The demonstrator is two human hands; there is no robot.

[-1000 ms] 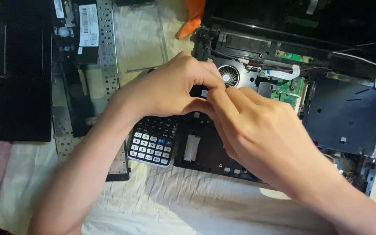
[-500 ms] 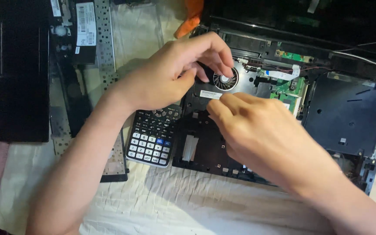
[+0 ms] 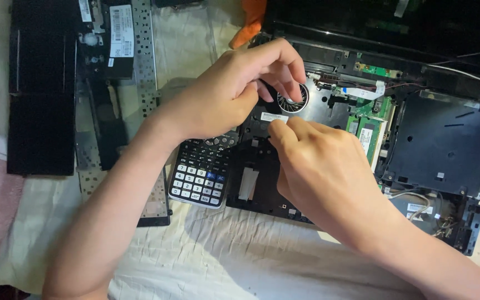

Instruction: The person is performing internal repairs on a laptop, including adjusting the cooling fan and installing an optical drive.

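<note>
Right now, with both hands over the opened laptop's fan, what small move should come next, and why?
Probably lift the left hand slightly clear of the fan. Its fingers cover part of the blades, while the right hand pinches at the small white label just below, so the spot being worked on is crowded and half hidden.

Two hands: left hand (image 3: pixel 234 89), right hand (image 3: pixel 329 172). One opened laptop chassis (image 3: pixel 445 150), one cooling fan (image 3: pixel 294 103), one calculator (image 3: pixel 201 175), one detached keyboard (image 3: pixel 41 89).

Dim, warm indoor light; soft shadows, dark corners, mostly sharp focus.
</note>
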